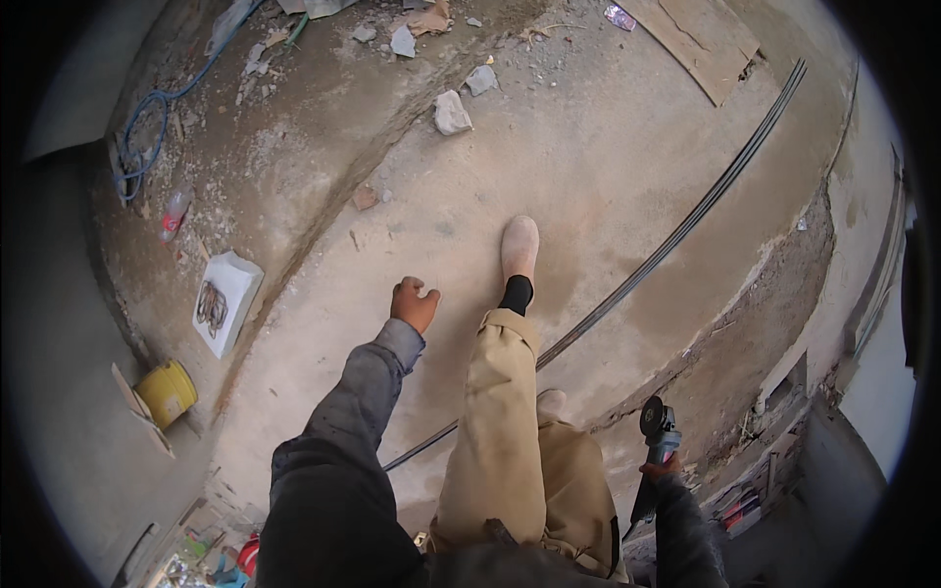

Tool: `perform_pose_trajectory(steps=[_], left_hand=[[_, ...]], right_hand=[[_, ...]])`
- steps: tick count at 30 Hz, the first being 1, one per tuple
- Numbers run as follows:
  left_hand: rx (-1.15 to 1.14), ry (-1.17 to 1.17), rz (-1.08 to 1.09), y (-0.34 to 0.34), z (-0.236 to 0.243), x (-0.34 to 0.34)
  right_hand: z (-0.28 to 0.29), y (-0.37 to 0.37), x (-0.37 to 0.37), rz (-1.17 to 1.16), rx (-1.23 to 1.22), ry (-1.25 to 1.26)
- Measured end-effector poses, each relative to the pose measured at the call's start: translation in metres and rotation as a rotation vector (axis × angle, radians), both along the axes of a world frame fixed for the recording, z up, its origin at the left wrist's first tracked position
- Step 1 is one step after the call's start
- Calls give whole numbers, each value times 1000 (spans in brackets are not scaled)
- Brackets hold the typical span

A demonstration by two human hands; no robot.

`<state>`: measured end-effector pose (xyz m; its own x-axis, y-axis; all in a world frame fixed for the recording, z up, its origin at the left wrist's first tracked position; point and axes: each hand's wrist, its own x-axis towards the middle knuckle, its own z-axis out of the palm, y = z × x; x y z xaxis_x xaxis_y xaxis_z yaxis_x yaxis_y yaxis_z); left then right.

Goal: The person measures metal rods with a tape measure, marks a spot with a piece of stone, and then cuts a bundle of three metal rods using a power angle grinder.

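My left hand [414, 304] hangs in the air over the concrete floor [421, 225], left of my leg, with its fingers loosely bent and apart and nothing in them. At the lower right, my right hand [660, 468] grips an angle grinder [659, 436] with a disc at its top. Long thin dark metal bars [686, 223] lie diagonally across the floor and pass behind my legs. My pale shoe [520, 245] stands on the floor in front of me.
On the left lie a white block with coiled wire [235, 314], a yellow bucket [169, 390], a bottle [174, 216] and a blue hose [147, 132]. Rubble [451, 115] and a cardboard sheet [686, 39] lie ahead. Broken channels edge the floor at right [784, 294].
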<state>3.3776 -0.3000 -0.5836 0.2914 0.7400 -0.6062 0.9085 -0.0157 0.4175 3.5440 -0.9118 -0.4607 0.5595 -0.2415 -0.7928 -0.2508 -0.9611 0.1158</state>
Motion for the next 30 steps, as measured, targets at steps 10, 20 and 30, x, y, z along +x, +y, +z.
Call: perform_pose_trajectory(steps=[10,20,30], left_hand=[[337,123,48,235,-234,299],[106,128,-309,78,-185,46],[-167,667,-89,-220,23,-384]], right_hand=[[-60,134,19,-247,-137,281],[-70,102,-20,-321,186,234],[-88,-67,-78,-1,158,-51]])
